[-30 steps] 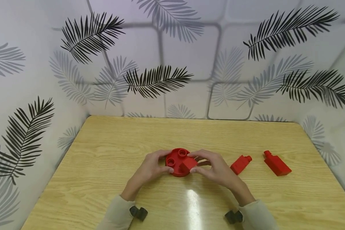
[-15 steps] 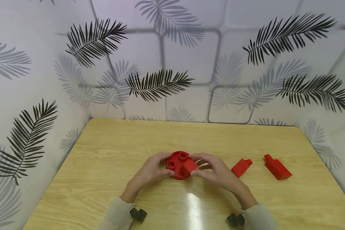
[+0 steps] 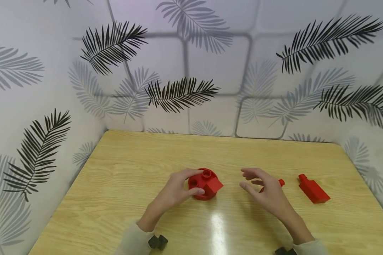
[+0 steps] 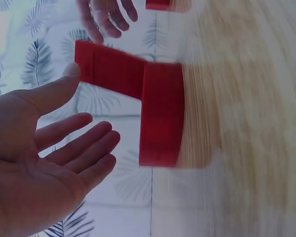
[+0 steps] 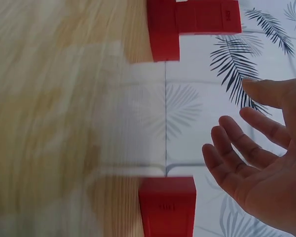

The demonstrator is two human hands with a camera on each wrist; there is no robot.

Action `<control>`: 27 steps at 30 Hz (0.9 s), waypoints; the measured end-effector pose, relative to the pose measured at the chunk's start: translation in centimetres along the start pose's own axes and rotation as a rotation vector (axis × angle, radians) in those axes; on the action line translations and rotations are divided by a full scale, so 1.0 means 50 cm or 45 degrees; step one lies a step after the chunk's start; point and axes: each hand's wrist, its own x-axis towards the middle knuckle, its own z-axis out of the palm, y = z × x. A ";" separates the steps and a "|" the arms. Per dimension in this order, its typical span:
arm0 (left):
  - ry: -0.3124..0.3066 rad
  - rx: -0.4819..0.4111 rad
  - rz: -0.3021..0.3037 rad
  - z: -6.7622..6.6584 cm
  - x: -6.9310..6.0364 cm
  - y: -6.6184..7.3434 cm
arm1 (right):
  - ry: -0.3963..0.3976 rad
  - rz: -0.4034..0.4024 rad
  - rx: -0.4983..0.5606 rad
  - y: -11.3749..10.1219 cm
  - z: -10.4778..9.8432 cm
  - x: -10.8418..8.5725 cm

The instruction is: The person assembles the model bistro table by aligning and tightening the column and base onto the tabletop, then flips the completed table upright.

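Round red base [image 3: 201,179] with sockets, tilted block [image 3: 214,185] rising from it, left hand [image 3: 178,187] loosely spread alongside, right hand [image 3: 268,193] wide

walls [image 3: 215,67]: white, black and grey leaf print | table [image 3: 131,156]: yellowish wood grain | glare [image 3: 217,230]: bright, on near side

From up on the head, the view is tipped forward and down, and the surface [image 3: 131,159], the wall [image 3: 226,67], the left grip [image 3: 178,187] and the right grip [image 3: 269,193] are seen from farther back. From each wrist, the view is taken low and close, across the surface toward the wall. Both wrist pictures are turned sideways: the surface is shown on the right in the left wrist view, and on the left in the other. The round red base [image 4: 162,116] and the right grip are shared by all three views.
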 end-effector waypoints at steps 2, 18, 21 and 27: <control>0.028 -0.029 0.036 0.010 0.001 0.011 | 0.024 -0.015 -0.075 0.007 -0.013 -0.007; 0.341 -0.050 0.016 0.087 0.001 0.051 | -0.039 -0.149 -0.323 0.054 -0.078 -0.063; 0.359 -0.040 0.020 0.091 0.002 0.052 | -0.067 -0.176 -0.339 0.061 -0.082 -0.067; 0.322 -0.045 0.021 0.090 0.002 0.055 | -0.106 -0.207 -0.425 0.072 -0.093 -0.068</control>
